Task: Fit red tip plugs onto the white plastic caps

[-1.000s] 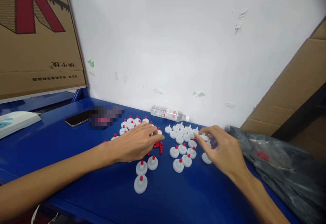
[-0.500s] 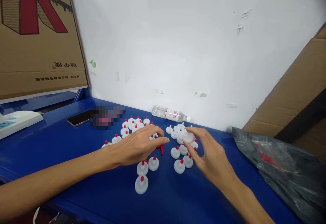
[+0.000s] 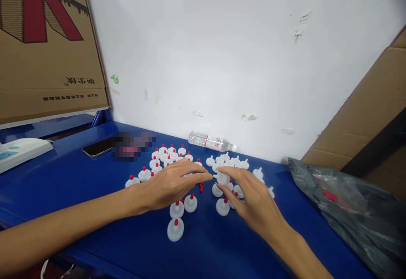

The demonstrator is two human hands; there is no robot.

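My right hand (image 3: 253, 190) pinches a white plastic nozzle cap (image 3: 223, 178) between thumb and fingers, tilted so that its thin spout points left. Close to that spout is my left hand (image 3: 177, 181), its thumb and fingertips drawn together; whatever they hold, if anything, is too small to make out. Beneath and beside my left hand lie small red tips (image 3: 201, 187), partly hidden. Several white caps with red tips on their spouts stand around both hands, among them one near the front (image 3: 175, 229). Behind my right hand are several white caps without red tips (image 3: 210, 161).
A clear plastic bottle (image 3: 211, 142) lies by the wall. On the left are a phone (image 3: 100, 147), a blurred patch and a white device (image 3: 23, 152). Grey plastic sheeting (image 3: 336, 215) covers the right side of the blue table (image 3: 209, 249). Cardboard (image 3: 53, 59) rises at left.
My right hand has moved slightly left with the white nozzle cap, turning its spout toward my left hand. My left thumb and fingertips have come together beside the spout.
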